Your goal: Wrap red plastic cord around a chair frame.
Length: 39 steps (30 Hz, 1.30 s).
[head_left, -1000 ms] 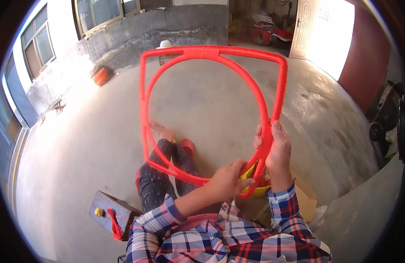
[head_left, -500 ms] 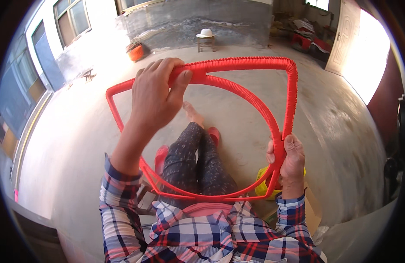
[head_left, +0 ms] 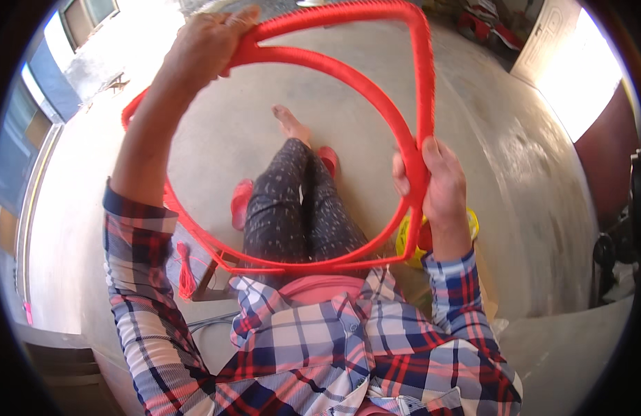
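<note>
A red cord-wrapped frame, an angular outline with a large ring inside it, is held up in front of me above my legs. My left hand is closed around its far side at the upper left, where ring and outline meet; part of that side is hidden behind the hand and wrist. At the right side, my right hand grips the joint of ring and outer bar, fingertips showing inside the ring. The frame's near edge is close to my shirt.
A bundle of red cord lies at lower left beside a stool. Under my right forearm is a yellow container. Red slippers are on the concrete floor by my feet. An open door stands at far right.
Both hands have raised the frame, and it appears larger and farther up and left in view. The head view has tilted down; the red cord bundle has come into sight.
</note>
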{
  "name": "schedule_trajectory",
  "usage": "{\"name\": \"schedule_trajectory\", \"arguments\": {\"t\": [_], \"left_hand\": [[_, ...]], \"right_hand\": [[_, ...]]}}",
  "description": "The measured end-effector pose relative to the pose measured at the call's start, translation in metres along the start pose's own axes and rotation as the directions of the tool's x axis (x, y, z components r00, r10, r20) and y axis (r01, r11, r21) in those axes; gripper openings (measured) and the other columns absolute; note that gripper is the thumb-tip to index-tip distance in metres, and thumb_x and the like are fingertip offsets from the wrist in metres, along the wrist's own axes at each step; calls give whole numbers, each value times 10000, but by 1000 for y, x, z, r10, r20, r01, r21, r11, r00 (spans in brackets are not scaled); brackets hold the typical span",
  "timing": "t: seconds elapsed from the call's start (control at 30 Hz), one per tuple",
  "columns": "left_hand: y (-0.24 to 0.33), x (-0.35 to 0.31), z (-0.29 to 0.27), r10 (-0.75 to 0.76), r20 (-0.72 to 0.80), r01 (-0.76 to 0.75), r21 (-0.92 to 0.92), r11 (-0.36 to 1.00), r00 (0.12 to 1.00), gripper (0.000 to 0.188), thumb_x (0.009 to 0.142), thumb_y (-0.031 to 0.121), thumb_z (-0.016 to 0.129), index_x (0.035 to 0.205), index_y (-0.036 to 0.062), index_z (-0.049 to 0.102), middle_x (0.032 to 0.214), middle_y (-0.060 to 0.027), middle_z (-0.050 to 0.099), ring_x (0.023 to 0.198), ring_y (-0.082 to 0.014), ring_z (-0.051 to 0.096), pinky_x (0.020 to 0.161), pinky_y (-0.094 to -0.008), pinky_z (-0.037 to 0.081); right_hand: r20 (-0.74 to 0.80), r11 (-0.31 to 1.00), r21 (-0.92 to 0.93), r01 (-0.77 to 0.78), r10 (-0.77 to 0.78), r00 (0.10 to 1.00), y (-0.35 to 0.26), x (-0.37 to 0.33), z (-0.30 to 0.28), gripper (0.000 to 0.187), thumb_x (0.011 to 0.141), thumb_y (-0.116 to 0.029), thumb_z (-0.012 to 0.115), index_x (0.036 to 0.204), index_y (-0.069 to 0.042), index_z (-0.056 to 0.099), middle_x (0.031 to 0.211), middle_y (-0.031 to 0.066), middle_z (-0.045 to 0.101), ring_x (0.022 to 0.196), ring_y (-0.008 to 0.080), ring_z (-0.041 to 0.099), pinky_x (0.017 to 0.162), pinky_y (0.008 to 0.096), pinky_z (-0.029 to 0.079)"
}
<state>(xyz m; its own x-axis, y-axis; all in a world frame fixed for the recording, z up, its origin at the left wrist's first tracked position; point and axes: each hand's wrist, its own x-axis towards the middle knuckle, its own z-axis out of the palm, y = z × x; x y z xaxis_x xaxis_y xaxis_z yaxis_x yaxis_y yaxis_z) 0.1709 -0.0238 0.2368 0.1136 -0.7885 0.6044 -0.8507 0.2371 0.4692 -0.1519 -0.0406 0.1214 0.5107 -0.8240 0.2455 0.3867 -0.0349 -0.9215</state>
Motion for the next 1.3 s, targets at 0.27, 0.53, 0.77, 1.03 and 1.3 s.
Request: {"name": "schedule_trajectory", "arguments": {"t": [0.27, 0.53, 0.77, 1.03, 1.3], "left_hand": [[-51, 10, 19, -258, 66, 264, -112, 958, 964, 591, 945, 560, 399, 804, 32, 624, 651, -53, 559, 588, -109, 539, 562, -255, 431], [-67, 8, 41, -297, 107, 314, -219, 924, 949, 563, 945, 553, 412, 871, 45, 643, 707, -57, 592, 606, -108, 555, 582, -251, 433], [-83, -20, 72, -25, -229, 40, 61, 997, 973, 417, 905, 421, 581, 1036, 28, 628, 944, -88, 661, 881, -215, 612, 800, -351, 472], [-40, -141, 130, -176, 352, 269, -234, 934, 919, 222, 826, 147, 672, 964, -18, 619, 897, -133, 636, 840, -265, 611, 780, -355, 482], [9, -201, 178, -113, 902, 842, -335, 424, 416, 245, 971, 259, 546, 1005, 25, 612, 893, -8, 615, 812, -90, 555, 752, -244, 454]], "right_hand": [[52, 977, 179, -116, 109, 993, 15, 18, 3, 445, 1021, -387, 357, 1066, 14, 544, 878, 171, 667, 675, 176, 639, 609, 266, 511], [-50, 973, 132, -187, 195, 980, 33, 21, 1, 470, 1026, -387, 322, 1074, 12, 565, 877, 184, 674, 665, 197, 661, 602, 285, 529], [-90, 948, 176, -266, 285, 954, 57, 33, -7, 468, 1026, -379, 323, 1056, 5, 588, 874, 173, 677, 668, 191, 658, 579, 281, 523], [-141, 917, 225, -331, 366, 920, 72, 28, -17, 447, 1029, -347, 302, 1043, -1, 585, 910, 174, 674, 704, 216, 647, 634, 327, 525], [-143, 897, 258, -359, 403, 904, 93, 38, -33, 452, 1024, -330, 315, 1080, 24, 590, 962, 163, 674, 765, 198, 628, 687, 317, 515]]}}
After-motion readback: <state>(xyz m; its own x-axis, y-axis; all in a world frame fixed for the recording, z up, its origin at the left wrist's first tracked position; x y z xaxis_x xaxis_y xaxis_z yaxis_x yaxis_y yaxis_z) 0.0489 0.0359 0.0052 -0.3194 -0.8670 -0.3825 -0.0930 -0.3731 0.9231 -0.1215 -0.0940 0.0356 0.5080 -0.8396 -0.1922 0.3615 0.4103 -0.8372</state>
